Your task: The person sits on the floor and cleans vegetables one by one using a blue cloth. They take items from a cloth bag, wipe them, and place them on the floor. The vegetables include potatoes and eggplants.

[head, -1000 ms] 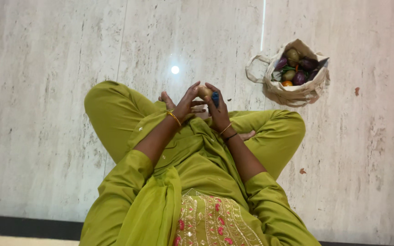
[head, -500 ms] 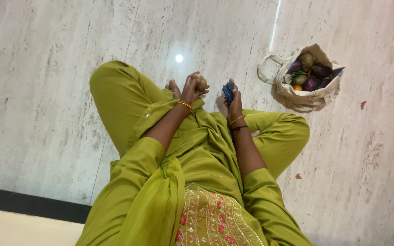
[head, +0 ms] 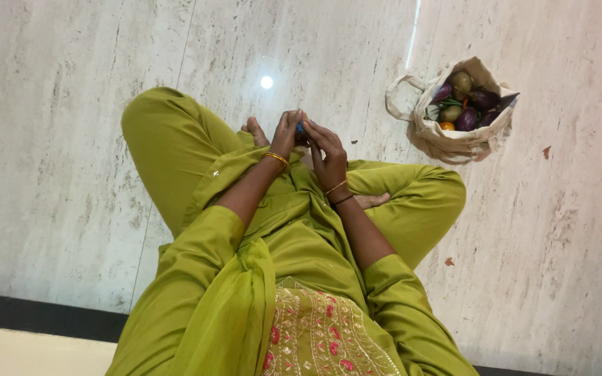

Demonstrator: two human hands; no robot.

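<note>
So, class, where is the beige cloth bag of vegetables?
In the head view, the beige cloth bag sits on the marble floor, upper right, beyond the person's right knee.

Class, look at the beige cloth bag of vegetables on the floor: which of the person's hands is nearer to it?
Right. The right hand lies on the side toward the beige cloth bag; the left hand is just beyond it, both meeting around a small blue object.

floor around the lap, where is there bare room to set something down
Bare floor lies beyond the left knee, and between the hands and the cloth bag. It is crowded where the left hand and right hand meet on a small blue thing.
</note>
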